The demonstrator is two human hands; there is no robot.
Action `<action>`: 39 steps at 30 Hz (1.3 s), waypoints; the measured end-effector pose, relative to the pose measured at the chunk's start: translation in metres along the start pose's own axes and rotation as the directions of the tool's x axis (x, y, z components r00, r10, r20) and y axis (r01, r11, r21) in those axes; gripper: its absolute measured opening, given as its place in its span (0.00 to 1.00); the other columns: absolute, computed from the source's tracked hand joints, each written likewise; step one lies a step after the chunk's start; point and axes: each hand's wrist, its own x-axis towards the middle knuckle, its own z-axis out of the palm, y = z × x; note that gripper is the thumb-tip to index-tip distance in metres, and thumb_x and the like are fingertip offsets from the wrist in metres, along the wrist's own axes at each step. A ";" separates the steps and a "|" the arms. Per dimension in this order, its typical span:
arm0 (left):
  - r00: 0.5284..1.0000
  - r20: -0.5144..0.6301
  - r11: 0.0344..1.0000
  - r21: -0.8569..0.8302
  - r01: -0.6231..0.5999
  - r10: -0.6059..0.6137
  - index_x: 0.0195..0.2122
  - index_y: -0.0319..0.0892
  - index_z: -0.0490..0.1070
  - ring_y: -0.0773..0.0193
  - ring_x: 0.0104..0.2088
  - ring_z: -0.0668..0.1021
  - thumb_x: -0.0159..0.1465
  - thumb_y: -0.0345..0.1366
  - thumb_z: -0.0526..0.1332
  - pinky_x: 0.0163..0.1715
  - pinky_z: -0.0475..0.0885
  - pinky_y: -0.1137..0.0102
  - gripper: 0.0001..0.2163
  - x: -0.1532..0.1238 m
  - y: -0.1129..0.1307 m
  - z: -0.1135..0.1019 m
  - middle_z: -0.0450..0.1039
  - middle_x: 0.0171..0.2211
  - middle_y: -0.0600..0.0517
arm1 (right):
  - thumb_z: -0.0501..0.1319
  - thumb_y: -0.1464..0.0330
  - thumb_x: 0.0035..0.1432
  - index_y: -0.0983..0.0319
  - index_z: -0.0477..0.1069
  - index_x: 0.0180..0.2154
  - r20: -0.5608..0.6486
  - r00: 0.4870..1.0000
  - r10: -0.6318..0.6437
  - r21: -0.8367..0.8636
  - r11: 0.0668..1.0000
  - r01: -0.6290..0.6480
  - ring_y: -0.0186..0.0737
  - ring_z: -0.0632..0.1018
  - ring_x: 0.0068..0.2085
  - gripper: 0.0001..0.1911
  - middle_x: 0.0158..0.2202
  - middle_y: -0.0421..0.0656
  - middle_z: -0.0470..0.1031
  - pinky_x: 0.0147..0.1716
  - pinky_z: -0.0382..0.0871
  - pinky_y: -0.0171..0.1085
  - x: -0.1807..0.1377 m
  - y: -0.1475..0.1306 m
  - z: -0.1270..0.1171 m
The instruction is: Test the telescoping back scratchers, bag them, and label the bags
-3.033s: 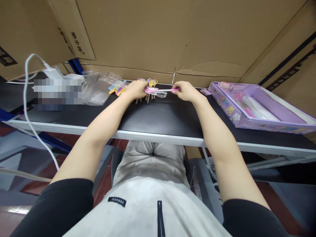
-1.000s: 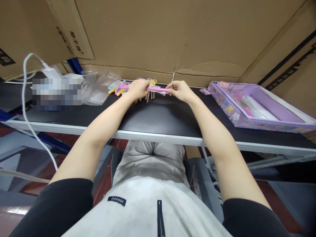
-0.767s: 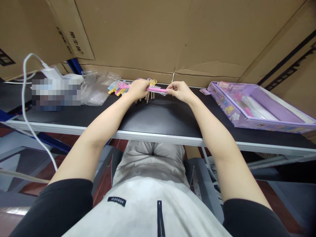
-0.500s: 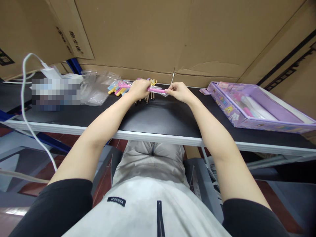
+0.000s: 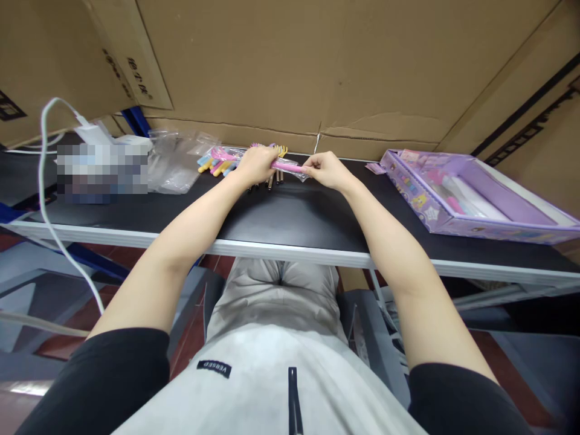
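Observation:
A long pink back scratcher (image 5: 287, 165) with a claw-like end lies across both hands, partly inside a clear plastic sleeve (image 5: 299, 175). My left hand (image 5: 257, 164) is closed around its middle, palm down, and hides part of it. At the right end, my right hand (image 5: 327, 169) pinches the pink tip and the sleeve's edge between thumb and fingers. Behind and under my left hand is a pile of similar sticks, with yellow claw ends (image 5: 281, 150), metal-coloured rods (image 5: 272, 181) and coloured handles (image 5: 206, 164).
Clear plastic bags (image 5: 174, 166) lie left of the pile on the black tabletop (image 5: 290, 220). Further left are a white plug and cable (image 5: 43, 163) and a blurred-out patch. An open purple box (image 5: 426, 208) stands at right. Cardboard (image 5: 290, 66) walls the back.
The pink back scratcher has shifted slightly to the left, and its claw end sticks out further past my left hand. My right hand stays close to its place.

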 end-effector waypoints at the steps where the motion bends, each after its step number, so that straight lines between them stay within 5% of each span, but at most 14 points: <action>1: 1.000 -0.003 1.000 0.004 -0.004 0.004 0.47 0.41 0.79 0.44 0.48 0.81 0.65 0.31 0.57 0.46 0.72 0.59 0.13 0.000 0.000 0.001 0.82 0.44 0.38 | 0.72 0.61 0.60 0.64 0.80 0.31 -0.002 1.000 0.001 0.000 1.000 -0.001 0.37 0.73 0.33 0.13 0.28 0.42 0.75 0.37 0.67 0.37 -0.001 -0.001 0.000; 9: 1.000 0.010 0.999 0.041 -0.029 0.028 0.49 0.40 0.80 0.42 0.49 0.82 0.66 0.30 0.57 0.47 0.73 0.58 0.15 -0.001 0.002 -0.001 0.83 0.45 0.36 | 0.75 0.54 0.57 0.64 0.81 0.30 0.001 1.000 -0.021 0.032 0.999 0.021 0.37 0.72 0.32 0.19 0.25 0.41 0.74 0.35 0.67 0.36 -0.001 -0.001 0.001; 20: 0.994 0.028 0.993 0.049 -0.108 0.107 0.47 0.38 0.80 0.46 0.48 0.83 0.66 0.26 0.56 0.47 0.73 0.61 0.15 0.002 0.000 0.002 0.83 0.44 0.37 | 0.74 0.60 0.59 0.64 0.81 0.31 0.035 0.999 0.002 -0.014 1.000 -0.001 0.36 0.71 0.32 0.14 0.26 0.40 0.73 0.37 0.68 0.37 0.001 0.002 -0.007; 27: 0.978 0.011 0.976 0.059 -0.208 0.208 0.43 0.37 0.81 0.48 0.46 0.83 0.66 0.25 0.57 0.45 0.72 0.62 0.12 0.004 0.003 0.003 0.83 0.41 0.38 | 0.75 0.60 0.61 0.63 0.78 0.34 -0.071 0.997 0.037 0.071 0.997 -0.032 0.37 0.75 0.34 0.13 0.30 0.41 0.76 0.40 0.71 0.36 0.003 0.006 -0.006; 34: 0.925 -0.045 0.926 0.024 -0.376 0.377 0.38 0.39 0.80 0.50 0.43 0.83 0.66 0.24 0.58 0.43 0.71 0.62 0.10 0.007 0.014 0.005 0.81 0.37 0.41 | 0.81 0.51 0.52 0.64 0.76 0.28 0.242 0.953 0.184 0.351 0.899 -0.263 0.31 0.72 0.24 0.26 0.23 0.42 0.77 0.25 0.66 0.32 -0.011 -0.018 -0.002; 39: 0.926 0.009 0.925 0.024 -0.379 0.379 0.40 0.37 0.81 0.49 0.44 0.83 0.68 0.24 0.58 0.44 0.70 0.61 0.10 0.005 0.024 0.000 0.81 0.38 0.39 | 0.84 0.55 0.49 0.66 0.76 0.27 0.391 0.893 0.221 0.486 0.774 -0.405 0.30 0.72 0.21 0.25 0.20 0.41 0.75 0.21 0.66 0.30 -0.016 -0.022 -0.005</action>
